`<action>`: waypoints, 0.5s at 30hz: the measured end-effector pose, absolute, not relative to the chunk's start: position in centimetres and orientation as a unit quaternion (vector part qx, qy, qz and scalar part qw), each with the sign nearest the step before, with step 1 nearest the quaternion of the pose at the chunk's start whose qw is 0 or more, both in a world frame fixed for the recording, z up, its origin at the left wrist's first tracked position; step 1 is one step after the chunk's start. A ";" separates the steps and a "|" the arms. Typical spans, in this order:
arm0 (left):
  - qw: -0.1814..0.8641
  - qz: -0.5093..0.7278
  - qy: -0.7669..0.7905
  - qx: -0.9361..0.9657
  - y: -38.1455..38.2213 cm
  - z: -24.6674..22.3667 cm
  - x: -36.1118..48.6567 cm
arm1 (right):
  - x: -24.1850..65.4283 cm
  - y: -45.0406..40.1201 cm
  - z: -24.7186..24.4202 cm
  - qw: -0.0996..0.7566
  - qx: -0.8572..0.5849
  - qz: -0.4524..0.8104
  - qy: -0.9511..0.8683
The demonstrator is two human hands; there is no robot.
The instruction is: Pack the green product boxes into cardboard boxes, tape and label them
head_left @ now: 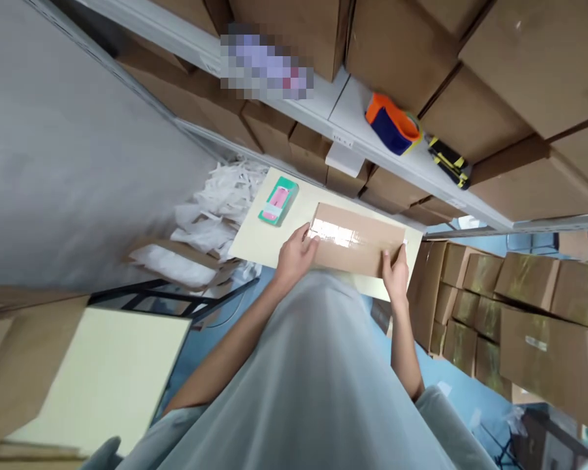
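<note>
A flat brown cardboard box with shiny clear tape on its top lies on a pale yellow table. At its left end, my left hand grips the edge, thumb over the top. My right hand holds the opposite end, with the thumb on the near side and the fingers at the end edge. A green and pink item rests on the table to the left of the box.
Shelves with large cartons run behind the table. An orange and blue roll-like item sits on the shelf. White paper scraps are piled left; stacked cartons stand right. Another pale tabletop is at lower left.
</note>
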State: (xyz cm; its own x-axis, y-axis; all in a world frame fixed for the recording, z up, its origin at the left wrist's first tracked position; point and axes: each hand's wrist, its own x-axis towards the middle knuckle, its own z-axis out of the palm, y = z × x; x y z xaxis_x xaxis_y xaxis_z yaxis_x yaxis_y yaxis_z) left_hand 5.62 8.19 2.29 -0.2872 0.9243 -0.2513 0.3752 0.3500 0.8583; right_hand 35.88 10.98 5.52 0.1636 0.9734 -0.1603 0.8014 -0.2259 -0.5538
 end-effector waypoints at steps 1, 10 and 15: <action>0.381 0.329 0.732 0.458 8.5 2.6 6.4 | 35.7 11.1 5.0 0.171 -0.753 0.256 -0.582; 0.403 0.215 0.776 0.434 11.8 1.5 6.8 | 37.4 12.6 2.9 0.276 -0.689 0.423 -0.520; 0.475 0.320 0.694 0.437 11.9 0.3 4.3 | 38.0 12.3 3.1 0.251 -0.702 0.492 -0.451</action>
State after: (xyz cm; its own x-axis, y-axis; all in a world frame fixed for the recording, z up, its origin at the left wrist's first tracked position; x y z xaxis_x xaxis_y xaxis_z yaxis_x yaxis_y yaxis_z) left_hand 4.29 11.94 0.34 -0.1675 0.9101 -0.3790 0.3017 0.4133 0.8592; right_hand 37.96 12.29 3.06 0.1105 0.8788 -0.4642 0.3862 -0.4683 -0.7947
